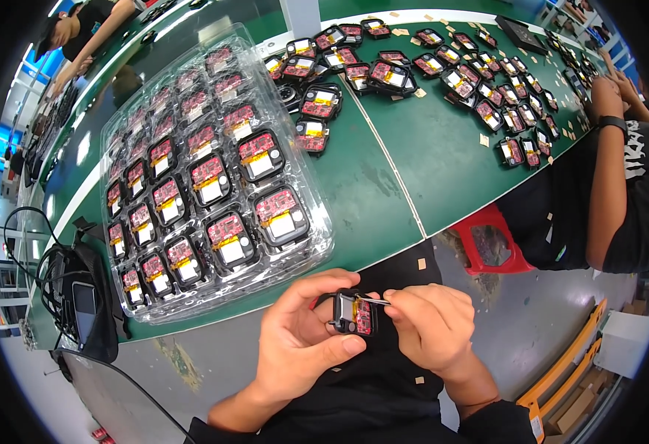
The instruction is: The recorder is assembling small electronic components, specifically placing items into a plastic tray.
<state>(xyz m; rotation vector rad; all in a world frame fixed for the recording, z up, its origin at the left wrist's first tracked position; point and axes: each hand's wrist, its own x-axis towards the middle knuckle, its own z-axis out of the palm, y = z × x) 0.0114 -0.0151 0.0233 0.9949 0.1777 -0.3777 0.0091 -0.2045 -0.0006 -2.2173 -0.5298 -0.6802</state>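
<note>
My left hand (295,344) is closed around a small black device housing (344,314), held over my lap in front of the table's near edge. Inside the housing show a red circuit board, a pale battery-like block and a yellow strip. My right hand (437,325) pinches thin metal tweezers (375,300), whose tips reach the upper edge of this housing. Most of the tweezers is hidden by my fingers. Beyond my left hand, a clear plastic tray (317,248) on the table holds rows of similar housings with red boards.
More housings (391,74) lie heaped on the green table (354,200), farther right among small tan paper bits. A black bag (91,296) with cables hangs at the left edge. A red stool (491,240) and a co-worker (613,177) are at right; another person (91,37) works far left.
</note>
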